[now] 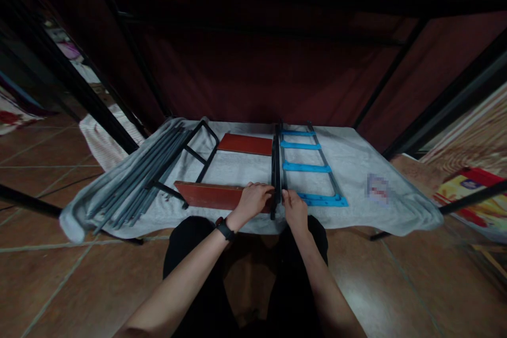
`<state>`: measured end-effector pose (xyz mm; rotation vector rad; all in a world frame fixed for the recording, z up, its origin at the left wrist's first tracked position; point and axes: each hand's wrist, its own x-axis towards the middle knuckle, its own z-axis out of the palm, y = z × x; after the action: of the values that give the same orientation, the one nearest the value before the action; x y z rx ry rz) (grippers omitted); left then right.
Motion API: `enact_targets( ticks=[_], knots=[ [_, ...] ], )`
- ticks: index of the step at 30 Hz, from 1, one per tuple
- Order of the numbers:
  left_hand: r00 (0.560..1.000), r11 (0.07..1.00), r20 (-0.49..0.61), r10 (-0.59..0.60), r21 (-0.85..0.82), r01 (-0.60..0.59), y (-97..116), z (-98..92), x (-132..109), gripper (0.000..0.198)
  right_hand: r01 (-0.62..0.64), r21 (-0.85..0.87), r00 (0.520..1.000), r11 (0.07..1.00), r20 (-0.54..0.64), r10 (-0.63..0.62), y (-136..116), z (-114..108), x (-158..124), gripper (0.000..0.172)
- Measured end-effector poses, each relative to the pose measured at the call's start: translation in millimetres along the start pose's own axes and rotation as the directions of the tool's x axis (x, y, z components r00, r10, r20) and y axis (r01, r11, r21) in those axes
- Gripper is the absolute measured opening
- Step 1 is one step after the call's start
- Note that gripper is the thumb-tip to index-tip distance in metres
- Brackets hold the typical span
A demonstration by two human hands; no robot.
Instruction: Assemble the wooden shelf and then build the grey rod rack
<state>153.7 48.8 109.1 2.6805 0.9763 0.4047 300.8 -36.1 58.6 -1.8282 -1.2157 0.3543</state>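
Boards, two in reddish brown, a far one (245, 144) and a near one (214, 195), run across one black metal frame (206, 163) lying just left of the middle of the cloth-covered tabletop (344, 169). The left hand (254, 198) has its fingers bent over the right end of the near board, beside the black upright bars; how firmly it holds cannot be told. The right hand (293, 206) is narrow, thumb and fingers drawn together at the bars' near end; whether it pinches anything cannot be told. One watch (225, 228) circles the left wrist. Just right of the bars lie four blue crosspieces (306, 167), spanning two grey tubes. To the left, many loose grey rods (146, 171) lie in one bundle, overlapping too closely to count. Toward the right, one small item (378, 189) is blurred past recognition. Pale grey cloth hangs over the near edge, above a brown tiled floor (47, 274). Behind rises a dark red panel (269, 74) crossed by black bars; one striped cloth (106, 137) hangs at left, and one red-and-yellow package (471, 193) sits at right.
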Motion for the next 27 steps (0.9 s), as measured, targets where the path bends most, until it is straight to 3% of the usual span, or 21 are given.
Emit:
enact_targets(
  ticks=[2, 7, 10, 14, 20, 25, 27],
  knots=[
    [1.0, 1.0, -0.002, -0.011, -0.007, 0.011, -1.0, 1.2, 0.2, 0.03, -0.022, 0.05, 1.0, 0.998, 0.005, 0.021, 0.9, -1.7, 0.0, 0.049],
    [1.0, 1.0, -0.004, -0.022, -0.02, 0.021, -1.8, 3.4, 0.5, 0.03, -0.014, 0.429, 1.0, 0.903, -0.006, 0.019, 4.6, 1.6, -1.4, 0.041],
    [1.0, 1.0, -0.011, -0.01, -0.022, 0.01, -1.3, 4.2, 0.2, 0.03, 0.045, 0.282, 0.999, 0.958, -0.012, -0.044, 4.3, 2.0, 0.6, 0.035],
    [1.0, 1.0, -0.025, 0.004, -0.027, -0.004, -1.6, 4.6, -0.4, 0.03, 0.007, 0.041, 1.0, 0.999, 0.025, -0.008, 2.3, -1.3, 4.2, 0.045],
    [1.0, 0.999, -0.031, 0.007, -0.038, -0.009, -2.2, 6.3, -0.7, 0.029, 0.022, 0.334, 0.999, 0.942, -0.029, -0.013, 2.7, 4.1, 4.3, 0.043],
    [0.999, 1.0, -0.033, 0.009, -0.02, -0.01, -1.1, 6.0, -1.0, 0.028, -0.01, 0.084, 1.0, 0.996, -0.008, 0.011, 1.2, 4.5, 3.1, 0.046],
    [1.0, 1.0, -0.027, 0.014, -0.014, -0.014, -1.0, 5.3, -1.3, 0.028, -0.03, 0.135, 0.999, 0.99, -0.014, 0.033, 1.3, 3.0, 2.3, 0.047]
  ],
)
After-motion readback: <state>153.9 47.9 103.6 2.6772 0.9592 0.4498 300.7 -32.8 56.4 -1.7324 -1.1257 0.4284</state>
